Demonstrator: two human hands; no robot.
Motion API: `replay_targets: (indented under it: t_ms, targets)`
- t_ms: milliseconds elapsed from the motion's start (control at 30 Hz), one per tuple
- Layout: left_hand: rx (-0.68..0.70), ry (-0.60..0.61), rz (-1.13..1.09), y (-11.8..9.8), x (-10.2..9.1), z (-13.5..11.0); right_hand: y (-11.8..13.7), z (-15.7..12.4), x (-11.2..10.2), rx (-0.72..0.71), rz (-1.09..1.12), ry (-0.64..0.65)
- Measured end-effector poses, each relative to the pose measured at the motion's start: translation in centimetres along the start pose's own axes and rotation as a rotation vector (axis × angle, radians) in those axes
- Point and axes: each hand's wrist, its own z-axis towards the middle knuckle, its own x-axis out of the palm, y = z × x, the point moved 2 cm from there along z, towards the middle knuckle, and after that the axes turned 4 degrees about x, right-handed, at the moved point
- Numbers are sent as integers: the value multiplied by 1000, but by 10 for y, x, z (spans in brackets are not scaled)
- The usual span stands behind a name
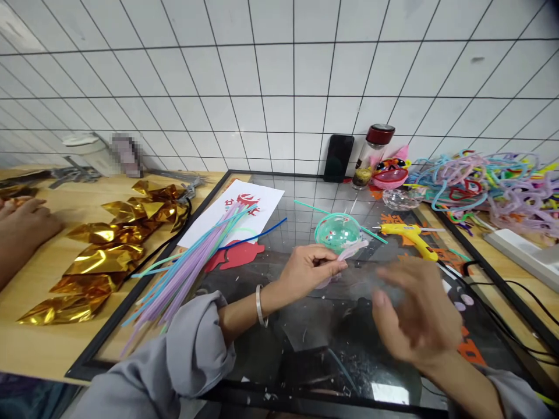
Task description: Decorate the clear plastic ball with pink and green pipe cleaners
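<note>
Left hand: we pinch a pale strip, pointing toward two o'clock.
Right hand: released, our fingers parted, blurred.
Green bowl: one o'clock from our left hand.
Glue gun: twelve o'clock from our right hand.

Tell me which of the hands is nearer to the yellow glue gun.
Right. The right hand is just below the yellow glue gun in the picture; the left hand is farther off, to its left, pinching a pale strip.

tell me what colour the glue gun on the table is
The glue gun is yellow; it shows best in the head view.
</note>
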Motion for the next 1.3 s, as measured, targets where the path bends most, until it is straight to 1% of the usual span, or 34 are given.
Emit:
replay_targets:
  t_ms: [67, 100, 133, 200, 267, 367, 500, 567, 600, 767, 867, 967, 1067, 1167, 1300]
  targets:
    - [39, 9, 49, -1, 0, 0, -9, 7, 8, 171, 68, 3]
    - [66, 12, 78, -2, 0, 0, -13, 10, 13, 303, 119, 44]
    - [95, 13, 110, -3, 0, 0, -17, 12, 19, 405, 160, 100]
    - [155, 21, 164, -5, 0, 0, -24, 13, 28, 544, 250, 168]
    - [186, 30, 198, -6, 1, -1, -28, 13, 35, 630, 388, 200]
    - [148, 34, 177, -6, 0, -2, -34, 12, 38, 746, 612, 177]
    - [-6, 36, 3, -4, 0, -2, -41, 9, 40, 899, 817, 190]
    - [-67, 37, -87, -3, 1, -1, -43, 7, 40, 924, 877, 197]
    - [-92, 35, -125, -3, 1, -1, -44, 7, 41, 914, 891, 194]
    - [-184, -34, -214, 2, 2, 0, -46, 5, 40, 750, 880, 127]
    - [-203, -56, -239, 3, 3, 0, -45, 5, 40, 756, 908, 87]
    - [-185, -40, -255, 3, 4, 0, -43, 5, 41, 806, 974, 90]
    - [-122, -49, -230, 3, 4, 0, -42, 5, 41, 823, 1005, 87]
    - [-73, -47, -169, 4, 3, 0, -42, 5, 40, 840, 1015, 52]
    - [-48, 7, -65, 2, 1, 0, -44, 4, 42, 867, 1056, 54]
